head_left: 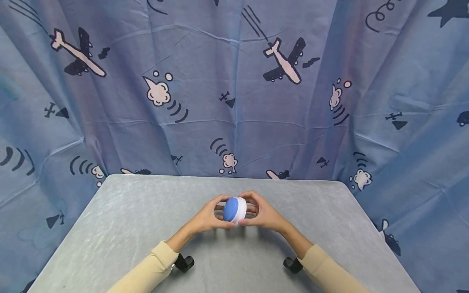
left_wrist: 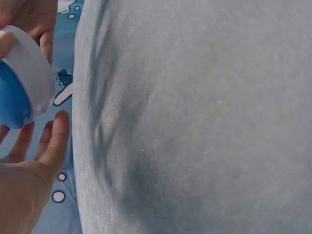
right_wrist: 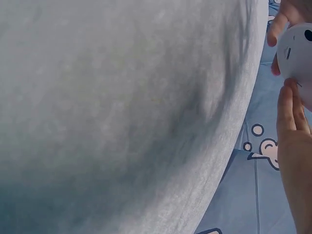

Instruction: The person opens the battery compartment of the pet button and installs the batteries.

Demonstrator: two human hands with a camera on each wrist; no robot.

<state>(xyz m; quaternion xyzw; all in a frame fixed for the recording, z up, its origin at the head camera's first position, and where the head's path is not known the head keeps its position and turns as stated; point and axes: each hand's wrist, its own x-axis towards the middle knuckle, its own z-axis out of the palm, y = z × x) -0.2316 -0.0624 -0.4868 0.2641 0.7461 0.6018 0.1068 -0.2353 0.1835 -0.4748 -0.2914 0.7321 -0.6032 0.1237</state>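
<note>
Puck [head_left: 234, 210], blue-faced and white-rimmed, held on edge just above table [head_left: 110, 228], mid-table. Looks like a two-handed twist or pull-apart under way; next move probably calls for counter-turning halves. Left hand [head_left: 209, 217] and right hand [head_left: 264, 215] curled around opposite sides, forearms converging from near edge.

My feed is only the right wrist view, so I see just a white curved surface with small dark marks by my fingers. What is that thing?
Observer: A small round object, white with a blue domed face, by the head view.
Operator: Which way does the blue face point?
Observer: Toward the left hand.
Operator: Is it resting on the table?
Observer: The head view shows both hands around it, the right hand opposite the left, over the grey table; contact underneath is hidden.
</note>
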